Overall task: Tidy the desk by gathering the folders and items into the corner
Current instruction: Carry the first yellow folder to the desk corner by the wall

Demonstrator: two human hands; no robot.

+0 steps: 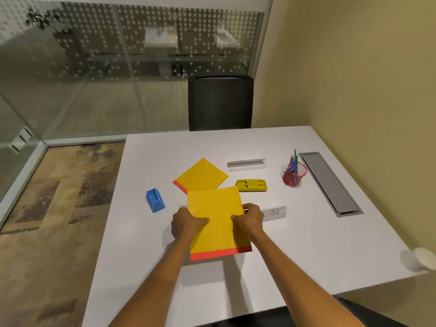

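A yellow folder with a red edge (218, 208) is held over the middle of the white desk (306, 244). My left hand (186, 224) grips its left side and my right hand (250, 221) pinches its right side, thumbs on top. A second yellow folder (200, 177) lies flat and turned just beyond it, its near corner under the held one. A blue tape dispenser (154, 200) stands to the left. A yellow stapler (252, 185) lies to the right. A white label strip (274, 213) lies partly hidden behind my right hand.
A red mesh pen cup (293, 175) with pens stands at the right, next to a grey cable tray slot (329, 182). Another white strip (246, 164) lies further back. A black chair (220, 102) stands behind the desk. A white round object (424, 258) sits at the right edge. A yellow wall runs along the right.
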